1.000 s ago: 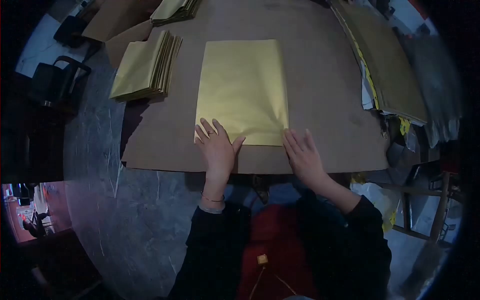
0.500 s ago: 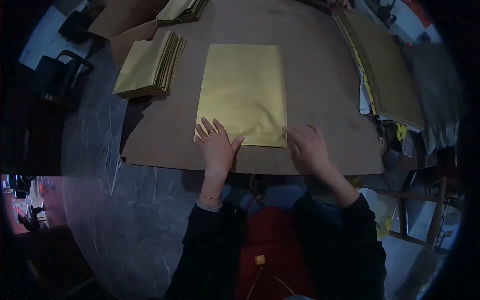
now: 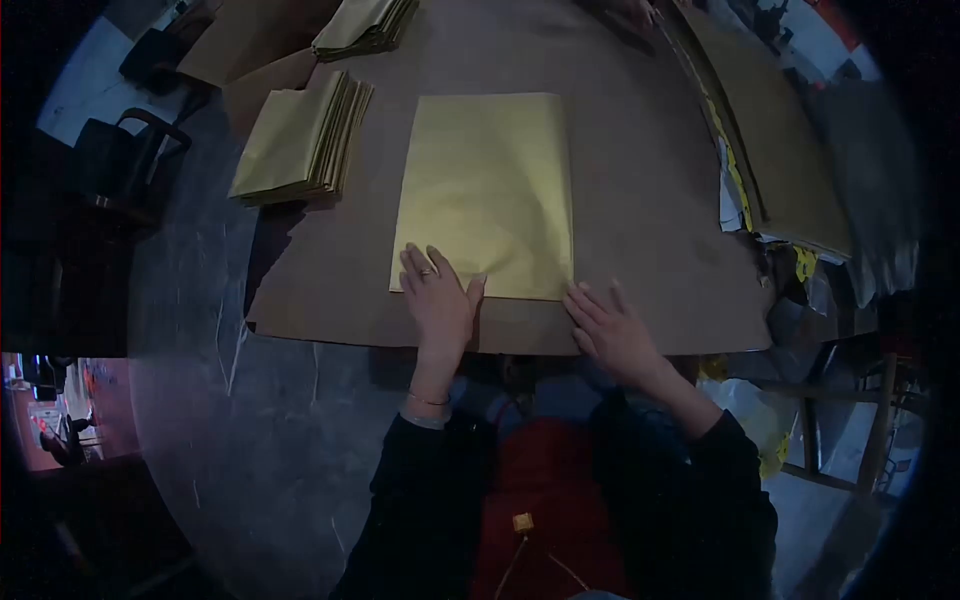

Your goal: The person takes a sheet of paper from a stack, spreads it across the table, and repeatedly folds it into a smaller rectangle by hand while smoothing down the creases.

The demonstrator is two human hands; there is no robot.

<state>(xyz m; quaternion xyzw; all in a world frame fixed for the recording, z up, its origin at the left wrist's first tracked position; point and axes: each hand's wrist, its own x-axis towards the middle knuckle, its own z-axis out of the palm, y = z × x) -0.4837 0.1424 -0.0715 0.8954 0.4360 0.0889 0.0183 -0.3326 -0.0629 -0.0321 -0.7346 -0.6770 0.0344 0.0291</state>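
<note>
A golden-yellow paper sheet or envelope [image 3: 487, 180] lies flat on the brown cardboard tabletop [image 3: 650, 200], its lower edge near the front edge of the table. My left hand [image 3: 438, 300] rests with fingers spread on its lower left corner, a ring on one finger. At the lower right corner, my right hand [image 3: 617, 338] touches the edge with its fingertips, fingers stretched out and apart. Neither hand grips anything. Whether the yellow piece is one layer or several cannot be told.
A stack of folded yellow pieces [image 3: 290, 140] sits at the left, another stack [image 3: 365, 22] behind it. Flattened cardboard [image 3: 780, 150] lies along the right side. A black chair [image 3: 105, 160] stands at the far left. Part of another person's hand shows at the top right.
My right hand lifted slightly at the lower right corner, its fingers drawn together, and is now back down with fingers extended. Creases near that corner look softer. My left hand has stayed on the sheet.
</note>
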